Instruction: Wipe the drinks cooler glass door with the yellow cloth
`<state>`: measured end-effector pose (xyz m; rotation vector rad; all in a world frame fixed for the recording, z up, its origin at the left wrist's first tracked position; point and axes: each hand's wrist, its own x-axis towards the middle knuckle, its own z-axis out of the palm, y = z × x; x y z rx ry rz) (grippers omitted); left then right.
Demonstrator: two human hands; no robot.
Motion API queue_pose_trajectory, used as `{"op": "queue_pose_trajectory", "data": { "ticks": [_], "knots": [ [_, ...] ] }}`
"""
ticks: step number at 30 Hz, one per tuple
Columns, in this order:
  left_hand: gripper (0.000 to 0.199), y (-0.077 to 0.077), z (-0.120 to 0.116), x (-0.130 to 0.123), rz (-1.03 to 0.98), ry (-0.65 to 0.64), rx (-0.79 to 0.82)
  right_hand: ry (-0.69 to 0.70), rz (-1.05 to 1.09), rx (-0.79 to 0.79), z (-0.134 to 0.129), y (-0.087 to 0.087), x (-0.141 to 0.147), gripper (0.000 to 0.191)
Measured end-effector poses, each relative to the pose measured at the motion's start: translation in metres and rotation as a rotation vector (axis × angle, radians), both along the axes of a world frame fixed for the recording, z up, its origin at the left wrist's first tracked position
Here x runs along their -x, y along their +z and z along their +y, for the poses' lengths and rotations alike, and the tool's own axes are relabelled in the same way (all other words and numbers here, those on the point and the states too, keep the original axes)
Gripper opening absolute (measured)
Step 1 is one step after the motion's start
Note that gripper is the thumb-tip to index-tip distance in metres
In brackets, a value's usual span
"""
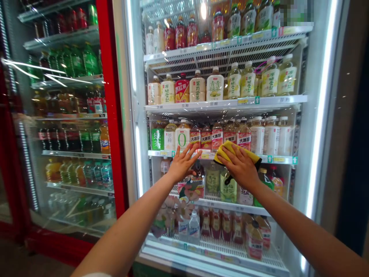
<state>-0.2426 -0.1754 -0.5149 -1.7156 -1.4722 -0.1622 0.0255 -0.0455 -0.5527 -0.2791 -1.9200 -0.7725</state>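
Observation:
My right hand point(240, 165) presses a folded yellow cloth with a dark edge point(230, 148) against the glass door of a lit drinks fridge point(302, 69). Its fingers lie over the cloth, at the height of the middle shelf edge. To the left, my left hand point(182, 166) is spread with its fingers apart at the glass and holds nothing. Behind the two hands stand rows of bottled drinks, among them a red-labelled tea bottle point(243, 134) and a white-labelled bottle point(182, 134). My forearms hide parts of the lower shelves.
On the left stands a second fridge with a red door frame point(111, 115), filled with bottles and cans. Bright light strips point(321, 115) run up the sides of the nearer fridge. Pale flower shapes point(184, 207) show on the lower glass.

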Motion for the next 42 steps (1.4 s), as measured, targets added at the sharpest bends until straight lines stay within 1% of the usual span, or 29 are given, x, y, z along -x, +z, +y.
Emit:
{"op": "queue_pose_trajectory", "data": {
  "ticks": [3, 4, 6, 7, 9, 11, 12, 14, 15, 17, 18, 19, 21, 22, 24, 25, 26, 28, 30, 31, 32, 34, 36, 38, 40, 42],
  "knots": [
    [0.103, -0.001, 0.001, 0.001, -0.005, -0.030, -0.004, -0.021, 0.204, 0.075, -0.009, 0.003, 0.035, 0.049],
    [0.102, -0.001, 0.001, 0.002, -0.002, -0.048, -0.013, -0.030, 0.245, 0.095, -0.013, 0.000, 0.047, 0.051],
    [0.101, -0.003, -0.001, 0.007, 0.022, -0.100, -0.026, -0.047, 0.249, 0.115, -0.018, -0.013, 0.061, 0.052],
    [0.100, -0.004, -0.004, 0.012, 0.041, -0.130, -0.025, -0.051, 0.212, 0.112, -0.020, -0.021, 0.063, 0.052],
    [0.100, -0.008, -0.013, 0.028, 0.067, -0.175, -0.017, -0.047, 0.102, 0.086, -0.022, -0.038, 0.055, 0.050],
    [0.101, -0.012, -0.026, 0.050, 0.066, -0.194, -0.011, -0.048, 0.031, 0.074, -0.022, -0.044, 0.044, 0.049],
    [0.102, -0.013, -0.033, 0.063, 0.055, -0.194, -0.016, -0.056, 0.035, 0.082, -0.023, -0.042, 0.041, 0.048],
    [0.104, -0.014, -0.048, 0.091, 0.052, -0.195, -0.024, -0.088, 0.120, 0.121, -0.027, -0.028, 0.047, 0.049],
    [0.105, -0.014, -0.054, 0.103, 0.053, -0.193, -0.028, -0.108, 0.187, 0.148, -0.030, -0.019, 0.057, 0.051],
    [0.102, -0.013, -0.062, 0.124, 0.050, -0.189, -0.014, -0.145, 0.322, 0.195, -0.039, -0.004, 0.087, 0.055],
    [0.100, -0.012, -0.065, 0.131, 0.046, -0.184, -0.007, -0.165, 0.364, 0.218, -0.044, -0.001, 0.104, 0.056],
    [0.099, -0.012, -0.065, 0.137, 0.042, -0.179, -0.004, -0.181, 0.388, 0.233, -0.050, -0.002, 0.119, 0.057],
    [0.098, -0.012, -0.064, 0.143, 0.040, -0.171, -0.012, -0.188, 0.330, 0.243, -0.059, -0.013, 0.140, 0.060],
    [0.099, -0.013, -0.063, 0.144, 0.040, -0.171, -0.022, -0.176, 0.270, 0.235, -0.062, -0.021, 0.143, 0.061],
    [0.099, -0.015, -0.061, 0.143, 0.041, -0.181, -0.036, -0.137, 0.154, 0.217, -0.065, -0.031, 0.138, 0.061],
    [0.098, -0.015, -0.060, 0.142, 0.038, -0.187, -0.036, -0.117, 0.132, 0.214, -0.064, -0.031, 0.133, 0.061],
    [0.097, -0.016, -0.060, 0.141, 0.033, -0.191, -0.029, -0.102, 0.144, 0.219, -0.063, -0.028, 0.128, 0.061],
    [0.096, -0.016, -0.061, 0.139, 0.019, -0.193, -0.006, -0.102, 0.267, 0.250, -0.062, -0.011, 0.127, 0.061],
    [0.093, -0.017, -0.065, 0.140, 0.007, -0.197, 0.012, -0.132, 0.399, 0.281, -0.064, 0.007, 0.142, 0.064],
    [0.092, -0.018, -0.067, 0.143, 0.001, -0.202, 0.010, -0.143, 0.432, 0.281, -0.067, 0.012, 0.153, 0.065],
    [0.093, -0.019, -0.070, 0.146, -0.007, -0.204, 0.001, -0.152, 0.429, 0.277, -0.071, 0.014, 0.164, 0.066],
    [0.095, -0.023, -0.076, 0.157, -0.028, -0.200, -0.029, -0.156, 0.324, 0.251, -0.079, 0.007, 0.181, 0.063],
    [0.098, -0.026, -0.084, 0.171, -0.041, -0.184, -0.042, -0.149, 0.165, 0.222, -0.086, -0.004, 0.185, 0.059],
    [0.099, -0.028, -0.093, 0.185, -0.035, -0.167, -0.033, -0.142, 0.092, 0.214, -0.088, -0.007, 0.179, 0.058],
    [0.100, -0.028, -0.101, 0.197, -0.022, -0.149, -0.028, -0.148, 0.172, 0.234, -0.085, 0.005, 0.178, 0.059],
    [0.099, -0.026, -0.108, 0.205, -0.020, -0.132, -0.036, -0.165, 0.314, 0.264, -0.083, 0.026, 0.189, 0.062]
  ]
}}
